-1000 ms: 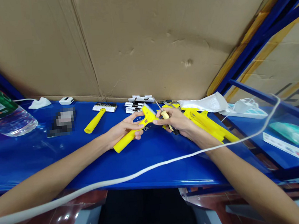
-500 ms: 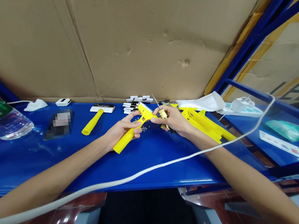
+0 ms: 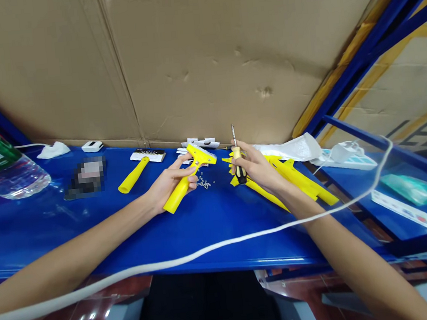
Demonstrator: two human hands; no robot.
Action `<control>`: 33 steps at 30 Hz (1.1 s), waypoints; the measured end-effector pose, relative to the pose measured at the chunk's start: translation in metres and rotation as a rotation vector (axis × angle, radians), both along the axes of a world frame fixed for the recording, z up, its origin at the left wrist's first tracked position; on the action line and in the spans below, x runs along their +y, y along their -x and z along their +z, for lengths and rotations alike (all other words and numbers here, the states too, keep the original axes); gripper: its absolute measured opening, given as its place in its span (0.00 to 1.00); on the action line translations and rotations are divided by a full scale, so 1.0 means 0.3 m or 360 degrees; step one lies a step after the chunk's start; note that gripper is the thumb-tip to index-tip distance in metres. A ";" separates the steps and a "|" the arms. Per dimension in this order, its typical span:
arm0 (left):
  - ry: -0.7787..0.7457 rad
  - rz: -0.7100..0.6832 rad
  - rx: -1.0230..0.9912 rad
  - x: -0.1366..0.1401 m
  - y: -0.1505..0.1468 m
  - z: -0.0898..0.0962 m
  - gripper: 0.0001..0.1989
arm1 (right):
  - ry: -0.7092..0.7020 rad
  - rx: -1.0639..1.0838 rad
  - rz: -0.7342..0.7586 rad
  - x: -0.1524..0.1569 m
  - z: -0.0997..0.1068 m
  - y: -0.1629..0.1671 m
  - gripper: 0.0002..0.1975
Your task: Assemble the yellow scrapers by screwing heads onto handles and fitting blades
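Observation:
A yellow scraper is in my left hand. My fingers wrap its handle, and the wide head points up and to the right. Two small round spots, perhaps screws, show on that head. My right hand closes round a screwdriver with a cream and black handle, its metal shaft pointing up and away. The two hands are apart. Small loose screws lie on the blue table between them. Several yellow scraper parts are piled beside and partly under my right hand.
Another yellow scraper, its head in a black-and-white cover, lies on the left. Further left are a blurred dark flat object and a large bottle. White packaging sits behind the pile. A white cable crosses in front of my forearms.
My right hand has let go of the scraper head and moved right, turning the screwdriver more upright. The scraper has turned in my left hand, showing its head's face.

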State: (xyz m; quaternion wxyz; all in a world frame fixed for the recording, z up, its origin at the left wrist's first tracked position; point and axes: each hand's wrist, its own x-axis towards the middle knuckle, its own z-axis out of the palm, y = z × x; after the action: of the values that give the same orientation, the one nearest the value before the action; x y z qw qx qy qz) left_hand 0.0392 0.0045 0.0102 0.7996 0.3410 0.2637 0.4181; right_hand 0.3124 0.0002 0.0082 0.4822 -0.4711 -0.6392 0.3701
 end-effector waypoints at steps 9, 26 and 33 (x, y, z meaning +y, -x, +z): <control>-0.0001 0.0249 0.0062 0.016 0.012 0.007 0.36 | -0.0479 -0.0734 -0.0053 -0.023 0.043 -0.071 0.28; -0.0015 0.0320 0.0137 0.022 0.006 0.001 0.37 | -0.0993 -0.0820 -0.0271 -0.065 0.094 -0.052 0.16; -0.0085 0.0283 0.0164 0.023 0.004 -0.015 0.35 | -0.1084 -0.0804 -0.0174 -0.061 0.081 -0.030 0.12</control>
State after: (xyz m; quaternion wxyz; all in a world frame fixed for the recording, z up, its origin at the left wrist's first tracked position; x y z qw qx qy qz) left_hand 0.0380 0.0113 0.0056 0.7354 0.3585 0.3225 0.4761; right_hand 0.3214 -0.0182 0.0324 0.4575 -0.3939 -0.7970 -0.0153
